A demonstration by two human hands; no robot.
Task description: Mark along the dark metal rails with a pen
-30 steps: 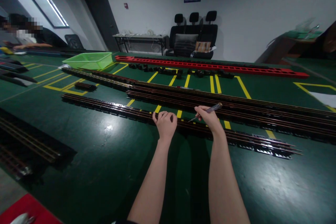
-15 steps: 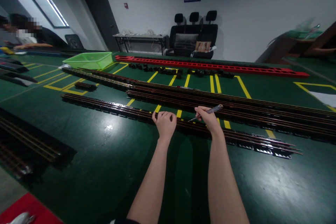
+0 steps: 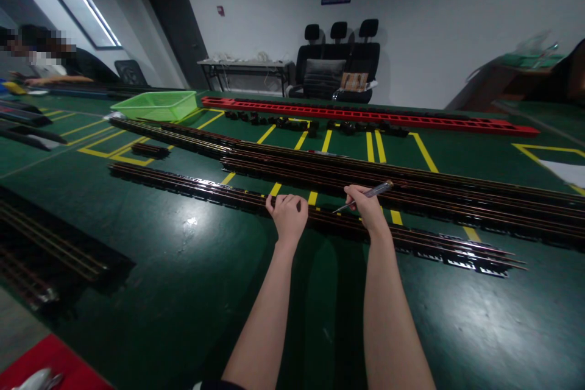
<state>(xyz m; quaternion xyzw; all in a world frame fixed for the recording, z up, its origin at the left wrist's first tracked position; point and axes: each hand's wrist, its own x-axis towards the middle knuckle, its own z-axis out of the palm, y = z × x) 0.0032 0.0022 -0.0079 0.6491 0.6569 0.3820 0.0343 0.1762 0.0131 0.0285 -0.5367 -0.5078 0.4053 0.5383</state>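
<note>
A long dark strip with thin copper-coloured rods along it (image 3: 228, 194) lies slantwise across the green table in front of me. My left hand (image 3: 289, 217) is closed over the strip near its middle, fingers bent round its far edge. To the right of it, my right hand (image 3: 366, 210) grips a slim screwdriver with a clear handle (image 3: 381, 188). The shaft slants down to the left, its tip at the strip's rods. Whether the tip presses on a rod is too small to tell.
Behind lies a wider bundle of similar strips (image 3: 292, 166). Farther back are small black parts (image 3: 347, 127), a long red rack (image 3: 375, 115) and a green basket (image 3: 155, 107). More strips (image 3: 50, 237) lie at left. A co-worker (image 3: 86, 67) sits at the far left.
My right hand has shifted slightly to the right along the strip, carrying the screwdriver and its tip with it. My left hand keeps its place on the strip.
</note>
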